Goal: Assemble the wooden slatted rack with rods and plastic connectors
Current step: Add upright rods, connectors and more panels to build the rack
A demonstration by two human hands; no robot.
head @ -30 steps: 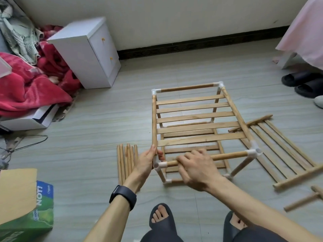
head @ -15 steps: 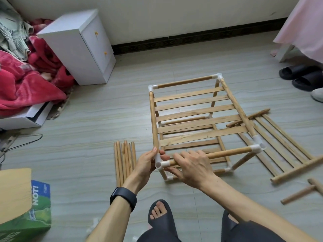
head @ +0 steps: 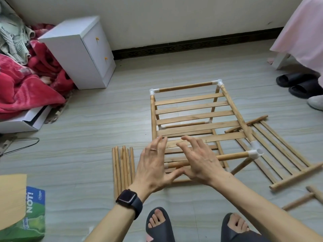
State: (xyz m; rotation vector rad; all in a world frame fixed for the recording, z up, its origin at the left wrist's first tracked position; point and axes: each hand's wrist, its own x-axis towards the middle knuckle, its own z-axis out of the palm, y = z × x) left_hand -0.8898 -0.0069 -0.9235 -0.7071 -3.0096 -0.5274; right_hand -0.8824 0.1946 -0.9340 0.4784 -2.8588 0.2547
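Two hands, both empty: the left hand (head: 153, 165) and right hand (head: 199, 159) hover, fingers spread, over the near end of the pale wooden slatted rack (head: 188, 117) standing on the grey tiled floor (head: 87, 137). The danger is that the near round wooden rod (head: 234, 156), if half-seated, slips from its white plastic corner connector (head: 255, 152). The near-left joint is hidden behind the left hand.

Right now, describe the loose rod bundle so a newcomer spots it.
Find the half-built rack mid-floor. Left of its near corner, beside the left hand, lies the bundle of loose rods. Unlike the slatted panel on the right, they are bare, unjoined, side by side.
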